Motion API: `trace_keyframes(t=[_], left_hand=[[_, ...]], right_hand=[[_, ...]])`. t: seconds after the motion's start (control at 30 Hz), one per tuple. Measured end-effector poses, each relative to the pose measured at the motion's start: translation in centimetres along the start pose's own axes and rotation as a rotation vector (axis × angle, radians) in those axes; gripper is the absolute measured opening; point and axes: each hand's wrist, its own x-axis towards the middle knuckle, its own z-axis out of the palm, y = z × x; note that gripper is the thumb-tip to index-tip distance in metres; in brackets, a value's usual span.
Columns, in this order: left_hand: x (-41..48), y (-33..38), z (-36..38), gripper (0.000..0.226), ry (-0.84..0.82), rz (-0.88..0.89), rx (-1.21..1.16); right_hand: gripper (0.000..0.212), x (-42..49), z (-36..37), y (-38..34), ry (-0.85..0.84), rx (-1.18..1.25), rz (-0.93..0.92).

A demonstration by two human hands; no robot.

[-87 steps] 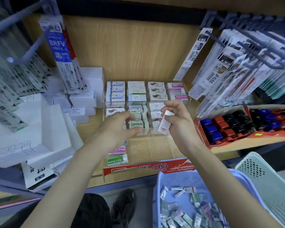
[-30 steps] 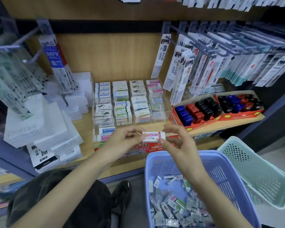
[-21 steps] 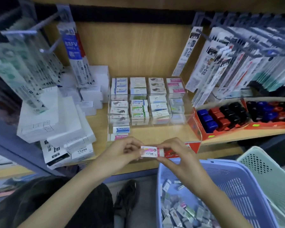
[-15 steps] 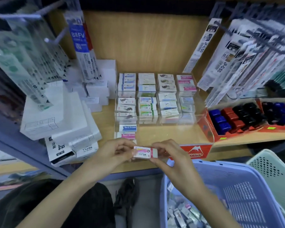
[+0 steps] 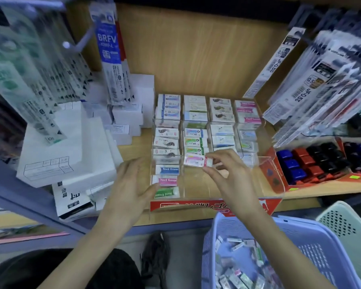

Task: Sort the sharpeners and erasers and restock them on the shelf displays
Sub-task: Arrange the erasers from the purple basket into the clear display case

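1. Change: the small pink-and-white wrapped eraser (image 5: 195, 161) is no longer being held by both hands over the shelf edge. It is now being carried forward into the clear acrylic divided display tray (image 5: 261, 161) on the wooden shelf (image 5: 133, 147).
2. The right hand (image 5: 227, 174) is doing the carrying alone. Its fingers (image 5: 221, 154) are pinching the eraser's right end between thumb and index, and the other fingers are loosely curled behind.
3. The left hand (image 5: 129, 184) has let go. Its fingers are spreading flat and holding nothing, hovering at the tray's left side, thumb tip just beside the green "Hard Eraser" block (image 5: 166, 192).
4. Eraser location: it is lying level over the tray's second column from the left, just in front of the green-labelled erasers (image 5: 194, 146). Whether it is touching the tray floor yet, I cannot tell.
5. Meaning: sorting of this piece looks finished and the placing step is underway. Release is not yet done.
6. The lilac plastic basket (image 5: 313, 230) below is holding many more loose wrapped pieces, so restocking looks far from complete.
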Motion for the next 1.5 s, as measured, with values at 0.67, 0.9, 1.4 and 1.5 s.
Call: trace_keyframes(t=[0.67, 0.9, 1.4, 1.5], left_hand=[[-0.9, 3.7, 0.6, 0.039, 0.092, 0.286, 0.044], [-6.9, 3.7, 8.5, 0.027, -0.535, 0.491, -0.067], [-11.4, -0.4, 24.5, 0.069, -0.305, 0.128, 0.222], [-11.4, -0.6, 24.7, 0.065, -0.259, 0.108, 0.228]], right_hand=[[0.030, 1.8, -1.3, 0.5, 0.078, -0.191, -0.032], [0.012, -14.7, -8.7, 7.9, -0.080, -0.022, 0.355], [0.078, -26.4, 3.4, 27.1, -0.694, -0.101, 0.881], [0.085, -25.8, 5.9, 29.0, -0.754, -0.191, 0.825]])
